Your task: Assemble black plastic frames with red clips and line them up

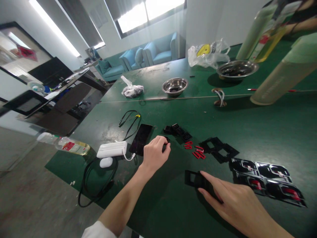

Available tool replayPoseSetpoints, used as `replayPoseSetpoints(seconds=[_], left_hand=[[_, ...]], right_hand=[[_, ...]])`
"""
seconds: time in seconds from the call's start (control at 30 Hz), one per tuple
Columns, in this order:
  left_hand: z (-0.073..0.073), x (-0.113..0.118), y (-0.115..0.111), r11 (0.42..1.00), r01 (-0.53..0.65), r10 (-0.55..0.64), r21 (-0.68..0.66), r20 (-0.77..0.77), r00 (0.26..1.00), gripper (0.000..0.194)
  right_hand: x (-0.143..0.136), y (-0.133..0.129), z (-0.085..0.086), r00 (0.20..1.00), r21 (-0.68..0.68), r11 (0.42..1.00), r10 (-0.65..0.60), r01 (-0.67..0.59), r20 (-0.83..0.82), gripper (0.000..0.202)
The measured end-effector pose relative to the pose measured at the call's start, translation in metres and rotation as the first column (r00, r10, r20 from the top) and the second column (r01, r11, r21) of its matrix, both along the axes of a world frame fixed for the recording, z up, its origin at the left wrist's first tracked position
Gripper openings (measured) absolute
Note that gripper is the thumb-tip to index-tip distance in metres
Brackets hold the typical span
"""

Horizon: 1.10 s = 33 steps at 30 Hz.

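Observation:
My right hand (230,198) is closed round a flat black plastic frame (192,178) with a rectangular window, held low over the table's near side. Farther left, my left hand (156,152) has its fingers curled round a small black part (165,144), mostly hidden by them. Just beyond the left hand lies a little pile of black plastic parts (178,131). Small red clips (198,152) are scattered between the two hands. Several thin black frames (218,148) overlap behind the right hand. Shiny black pieces with red and clear inserts (269,180) sit in rows at the right.
A phone (142,137), white power bank (112,149), earbud case (106,162), coiled black cable (85,188) and bottle (73,146) are at the left. Two metal bowls (174,86), plastic bags (132,90) and a tall bottle (279,76) stand farther back. Another person's arm (300,26) shows top right.

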<state>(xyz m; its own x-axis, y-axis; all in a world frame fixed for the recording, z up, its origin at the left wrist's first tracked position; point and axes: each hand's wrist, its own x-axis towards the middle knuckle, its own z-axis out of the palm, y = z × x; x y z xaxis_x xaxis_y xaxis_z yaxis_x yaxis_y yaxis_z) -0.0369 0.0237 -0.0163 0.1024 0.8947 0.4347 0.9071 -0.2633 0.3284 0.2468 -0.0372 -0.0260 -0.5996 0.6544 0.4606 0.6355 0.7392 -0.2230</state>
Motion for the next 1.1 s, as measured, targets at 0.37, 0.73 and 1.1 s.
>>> replayPoseSetpoints(seconds=[0.37, 0.73, 1.1], left_hand=[[0.0053, 0.0016, -0.0002, 0.994, -0.103, 0.104, -0.036, 0.028, 0.994, 0.029], [0.0067, 0.0014, 0.0009, 0.977, -0.135, 0.135, -0.167, -0.008, 0.991, 0.030], [0.0075, 0.0033, -0.0001, 0.976, -0.131, 0.128, -0.171, -0.028, 0.991, 0.023]], right_hand=[[-0.0003, -0.0001, 0.0013, 1.000, 0.012, 1.000, -0.012, 0.012, 0.010, 0.042], [-0.0011, -0.0007, 0.0028, 1.000, -0.001, 1.000, -0.015, 0.015, 0.014, 0.044], [-0.0004, -0.0017, 0.0011, 0.999, -0.033, 0.999, -0.027, 0.028, 0.021, 0.045]])
